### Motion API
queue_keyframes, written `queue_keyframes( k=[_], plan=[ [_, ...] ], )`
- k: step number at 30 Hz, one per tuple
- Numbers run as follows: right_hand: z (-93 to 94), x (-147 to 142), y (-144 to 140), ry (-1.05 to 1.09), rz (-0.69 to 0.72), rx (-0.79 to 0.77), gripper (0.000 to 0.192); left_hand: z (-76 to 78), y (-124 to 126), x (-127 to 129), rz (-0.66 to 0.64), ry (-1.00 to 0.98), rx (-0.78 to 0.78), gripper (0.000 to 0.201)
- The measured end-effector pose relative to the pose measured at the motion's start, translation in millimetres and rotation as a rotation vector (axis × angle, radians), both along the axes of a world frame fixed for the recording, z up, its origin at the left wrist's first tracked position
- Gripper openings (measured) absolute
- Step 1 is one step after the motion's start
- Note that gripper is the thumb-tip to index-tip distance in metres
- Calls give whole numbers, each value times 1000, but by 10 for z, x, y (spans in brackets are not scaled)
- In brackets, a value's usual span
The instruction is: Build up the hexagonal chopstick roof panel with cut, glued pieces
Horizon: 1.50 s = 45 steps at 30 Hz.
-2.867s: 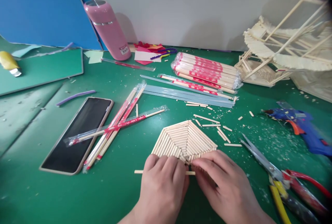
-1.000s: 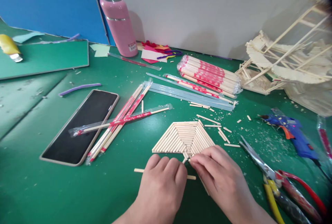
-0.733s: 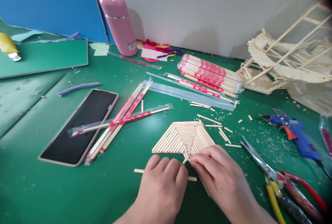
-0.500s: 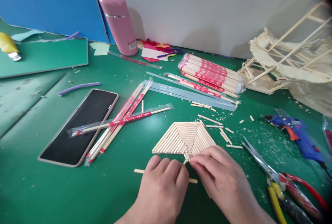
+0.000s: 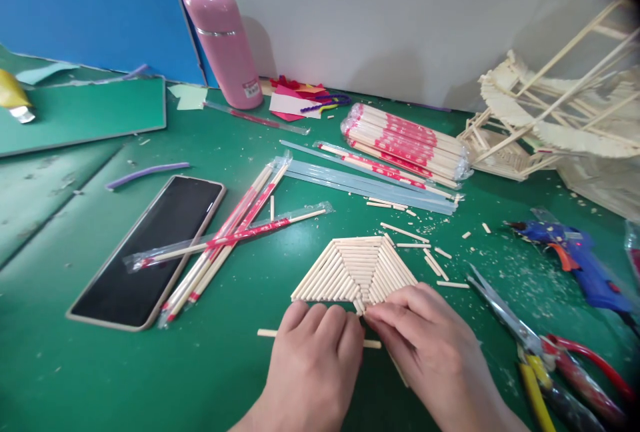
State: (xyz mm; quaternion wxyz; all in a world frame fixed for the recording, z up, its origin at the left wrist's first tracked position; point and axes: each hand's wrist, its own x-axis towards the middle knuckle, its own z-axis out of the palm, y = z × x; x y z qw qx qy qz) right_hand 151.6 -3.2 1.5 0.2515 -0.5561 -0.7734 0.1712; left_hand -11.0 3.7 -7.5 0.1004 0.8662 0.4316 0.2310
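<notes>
A fan-shaped panel of wooden sticks lies flat on the green table, its rows cut to graded lengths and meeting at a narrow tip. My left hand is closed just below that tip, fingers curled under and hidden. A wooden stick shows on both sides of this fist. My right hand pinches at the panel's tip with thumb and forefinger, close to the left hand; the exact piece between the fingertips is mostly covered. Part of another stick shows under the right palm.
Pliers and scissors and a blue glue gun lie at right. Short stick offcuts are scattered beside the panel. A phone and wrapped chopsticks lie left; a pink flask and a stick model stand behind.
The view has shifted very slightly. Both hands keep nearly the same place at the panel's tip, and the panel still lies flat.
</notes>
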Motion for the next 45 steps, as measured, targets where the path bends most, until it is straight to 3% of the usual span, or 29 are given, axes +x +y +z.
queue_keyframes(
  k=[16,26,45],
  plan=[
    [15,33,71,105,-22,-171,11,-17,35,53,11,-27,-4,22],
    [32,61,47,141,-20,-200,12,-30,41,65,23,-19,-11,23],
    [19,129,-119,179,-88,-102,15,-8,57,72,48,-21,25,23]
  ],
)
